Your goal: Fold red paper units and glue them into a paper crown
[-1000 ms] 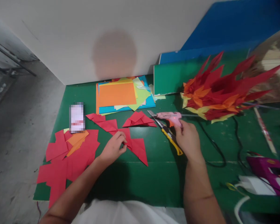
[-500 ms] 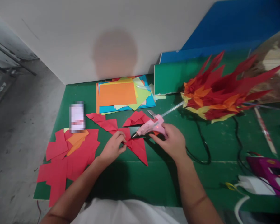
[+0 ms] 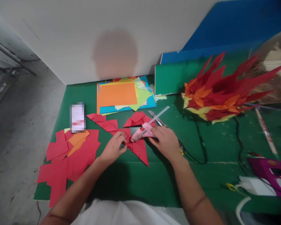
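Note:
My left hand pinches the edge of a folded red paper piece and holds it flat on the green table. Gripped in my right hand is a pink hot glue gun. Its nozzle points down and left onto the red piece, close to my left fingertips. A clear glue stick juts out of the gun's back. The gun's black cord trails off to the right.
More folded red pieces and a heap of red and orange cut paper lie to the left, with a phone on top. A stack of coloured sheets sits at the back. A spiky red-orange paper flower lies at the right. A utility knife rests behind the gun.
My right hand lifted the glue gun from beside the knife and swung it left and down until its nozzle reached the red piece. My left hand stayed put.

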{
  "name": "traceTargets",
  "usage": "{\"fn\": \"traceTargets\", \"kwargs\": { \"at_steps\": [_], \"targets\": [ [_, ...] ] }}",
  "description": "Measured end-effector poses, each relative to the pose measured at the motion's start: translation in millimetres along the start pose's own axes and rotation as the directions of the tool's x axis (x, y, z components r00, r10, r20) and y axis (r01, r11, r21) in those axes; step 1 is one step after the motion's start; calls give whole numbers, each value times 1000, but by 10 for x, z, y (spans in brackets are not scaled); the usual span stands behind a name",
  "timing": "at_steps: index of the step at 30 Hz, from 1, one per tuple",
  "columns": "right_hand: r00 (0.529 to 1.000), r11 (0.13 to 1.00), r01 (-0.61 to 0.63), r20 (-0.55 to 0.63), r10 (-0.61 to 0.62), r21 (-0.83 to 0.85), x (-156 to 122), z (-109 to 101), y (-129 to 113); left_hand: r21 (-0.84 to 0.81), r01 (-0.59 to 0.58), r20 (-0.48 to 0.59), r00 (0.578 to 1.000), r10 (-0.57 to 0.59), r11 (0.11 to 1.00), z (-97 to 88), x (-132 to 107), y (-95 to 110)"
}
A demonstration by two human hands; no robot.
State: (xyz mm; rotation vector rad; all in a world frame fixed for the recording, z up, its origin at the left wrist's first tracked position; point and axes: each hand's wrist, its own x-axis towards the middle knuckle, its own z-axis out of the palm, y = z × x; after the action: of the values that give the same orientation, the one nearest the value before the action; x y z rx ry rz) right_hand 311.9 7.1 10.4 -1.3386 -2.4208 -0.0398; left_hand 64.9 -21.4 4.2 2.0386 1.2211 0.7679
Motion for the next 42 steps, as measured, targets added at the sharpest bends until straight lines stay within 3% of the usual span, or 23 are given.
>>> {"fn": "traceTargets", "kwargs": {
  "at_steps": [7, 17, 26, 30, 32, 35, 39, 42],
  "targets": [
    [997, 1000, -3, -74, 3, -13, -11, -28, 6, -22, -3, 5, 1000, 3, 1000, -15, 7, 12],
    [995, 998, -46, -87, 42, -41, -70, -108, -19, -72, 19, 39, 999, -17, 997, -51, 21, 11],
    [996, 996, 80, -53, -77, 50, -95, -199, 8, -85, 26, 47, 999, -22, 996, -79, 42, 51],
    [995, 993, 74, -68, -68, 91, -87, -200, -8, -65, 20, 52, 998, -17, 998, -74, 41, 50],
    [995, 991, 22, -104, -8, 133, -77, -195, 1, -65, 35, 50, 998, -32, 997, -63, 34, 47],
    [969, 964, -138, -169, 179, 225, -75, -174, 50, -82, 81, 35, 996, -78, 993, -50, 18, 49],
    [830, 816, -383, -226, 509, 433, -110, -101, 132, -36, 97, 26, 995, -96, 995, -48, 2, 55],
    [760, 685, -457, -151, 632, 567, -121, -40, 165, 6, 56, 53, 997, -56, 998, -49, 2, 54]
  ]
}}
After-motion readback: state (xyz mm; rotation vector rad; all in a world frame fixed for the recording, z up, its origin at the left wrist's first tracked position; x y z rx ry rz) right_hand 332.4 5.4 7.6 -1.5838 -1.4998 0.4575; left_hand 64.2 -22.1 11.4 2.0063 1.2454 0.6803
